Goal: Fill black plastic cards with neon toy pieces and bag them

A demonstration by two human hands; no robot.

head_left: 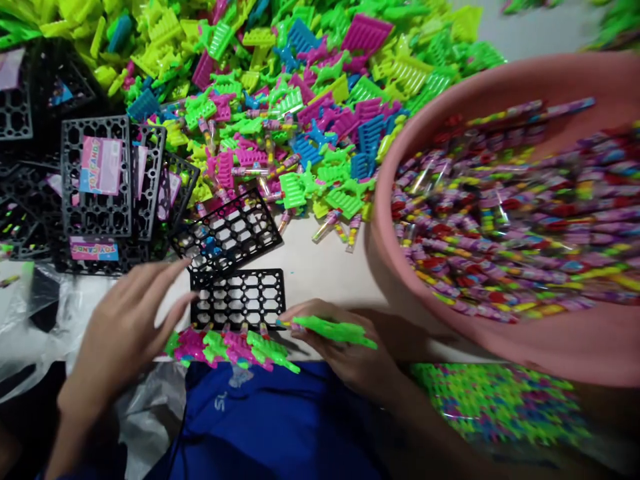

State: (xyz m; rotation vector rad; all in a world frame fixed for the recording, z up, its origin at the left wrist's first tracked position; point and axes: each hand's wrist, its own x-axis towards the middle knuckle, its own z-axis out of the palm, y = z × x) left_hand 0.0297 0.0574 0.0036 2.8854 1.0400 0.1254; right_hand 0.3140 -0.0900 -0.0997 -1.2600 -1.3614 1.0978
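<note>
A black lattice tray (237,298) lies near the table's front edge, with a row of pink and green toys (235,347) along its near side. Fingers apart, my left hand (130,320) is at the tray's left end and holds nothing. At the right end, my right hand (345,350) pinches a candy tube with a bright green toy (337,330) on it, its tip close to the tray's near right corner. Another black tray (235,230) lies tilted just behind, partly overlapping the first.
Stacked black trays with Toy Candy labels (97,177) stand at the left. Behind is a large heap of coloured plastic toys (300,87). A pink basin (395,200) full of candy tubes fills the right. Clear plastic bags (75,307) lie at the left edge.
</note>
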